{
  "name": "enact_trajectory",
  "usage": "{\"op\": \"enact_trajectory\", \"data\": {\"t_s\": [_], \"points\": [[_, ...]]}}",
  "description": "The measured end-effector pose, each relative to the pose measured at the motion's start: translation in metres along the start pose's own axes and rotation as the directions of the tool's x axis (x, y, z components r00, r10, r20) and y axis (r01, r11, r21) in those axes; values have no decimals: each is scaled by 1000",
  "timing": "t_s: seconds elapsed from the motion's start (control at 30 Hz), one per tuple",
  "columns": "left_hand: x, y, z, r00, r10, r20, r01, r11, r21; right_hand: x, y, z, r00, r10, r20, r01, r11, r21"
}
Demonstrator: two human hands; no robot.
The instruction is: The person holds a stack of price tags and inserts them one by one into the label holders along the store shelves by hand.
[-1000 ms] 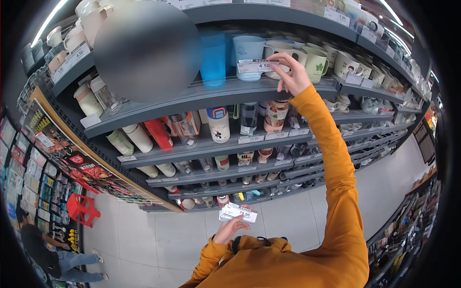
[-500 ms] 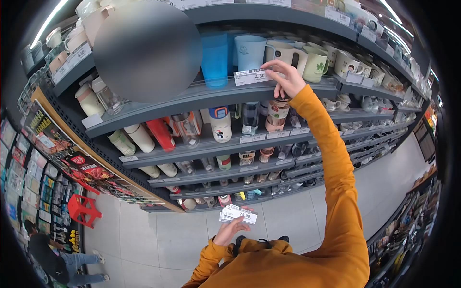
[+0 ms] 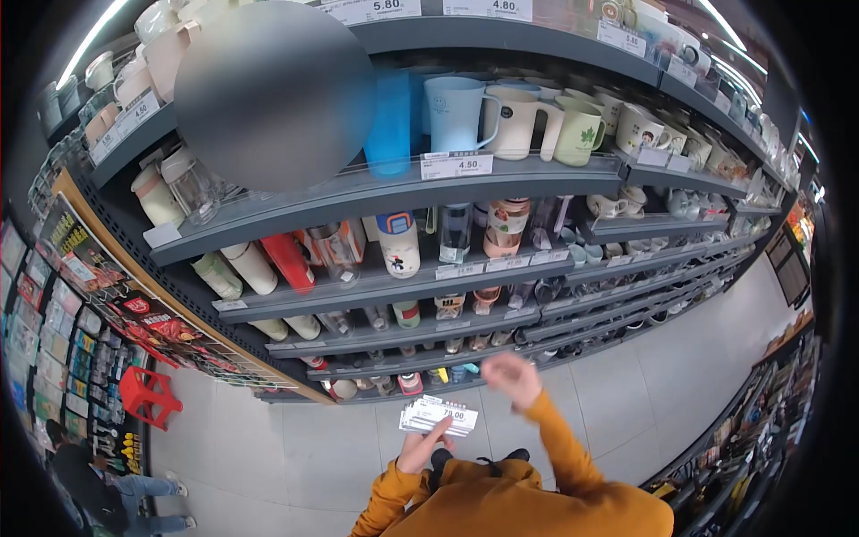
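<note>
Low in front of my body, my left hand grips a stack of white price labels; the top one reads 79.00. My right hand is just to the right of the stack, apart from it and smeared by motion, so its fingers do not show clearly. Above, a price label reading 4.50 sits on the shelf edge under a light blue mug. A blue tumbler, a cream mug and a green mug stand beside it.
Lower shelves hold bottles, flasks and cups. A red stool stands on the floor at left, with another person nearby. Packaged goods hang at far left; another rack is at right. A grey blurred disc covers the upper left.
My right hand has come down from the 4.50 label on the shelf edge to beside the stack in my left hand. The view has shifted slightly.
</note>
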State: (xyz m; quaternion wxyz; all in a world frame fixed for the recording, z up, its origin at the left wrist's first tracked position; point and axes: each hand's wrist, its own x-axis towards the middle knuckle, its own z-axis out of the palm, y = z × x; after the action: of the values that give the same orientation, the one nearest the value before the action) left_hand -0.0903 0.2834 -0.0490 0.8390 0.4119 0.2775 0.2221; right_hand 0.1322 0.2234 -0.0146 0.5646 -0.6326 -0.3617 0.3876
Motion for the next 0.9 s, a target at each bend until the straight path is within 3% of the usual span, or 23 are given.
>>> {"op": "enact_trajectory", "data": {"t_s": [0.03,0.1,0.2,0.33,0.47,0.53,0.77,0.9], "points": [[0,-5,-2,1000,-10,-9,10,1000,23,-25,19,7,1000,-20,13,19,991,136],[3,-2,13,999,-15,-38,17,999,43,-62,31,10,988,153,16,-154,981,121],[12,-15,26,995,-85,43,75,977,200,-84,58,4,991,133,-32,-124,972,200],[23,-24,52,991,-82,104,51,960,277,-94,57,-22,989,113,-99,-98,984,147],[21,-33,85,992,-80,102,45,951,306,-102,53,-60,997,59,-53,-57,998,39],[13,-43,103,995,-75,67,51,953,299,-109,57,-84,1000,-6,7,6,999,-49],[-24,-106,195,998,-38,-47,49,965,257,-160,60,-160,999,-12,-41,12,1000,-5],[-38,-175,249,996,14,-93,-3,993,114,-198,65,-222,999,20,-41,-19,1000,4]]}}
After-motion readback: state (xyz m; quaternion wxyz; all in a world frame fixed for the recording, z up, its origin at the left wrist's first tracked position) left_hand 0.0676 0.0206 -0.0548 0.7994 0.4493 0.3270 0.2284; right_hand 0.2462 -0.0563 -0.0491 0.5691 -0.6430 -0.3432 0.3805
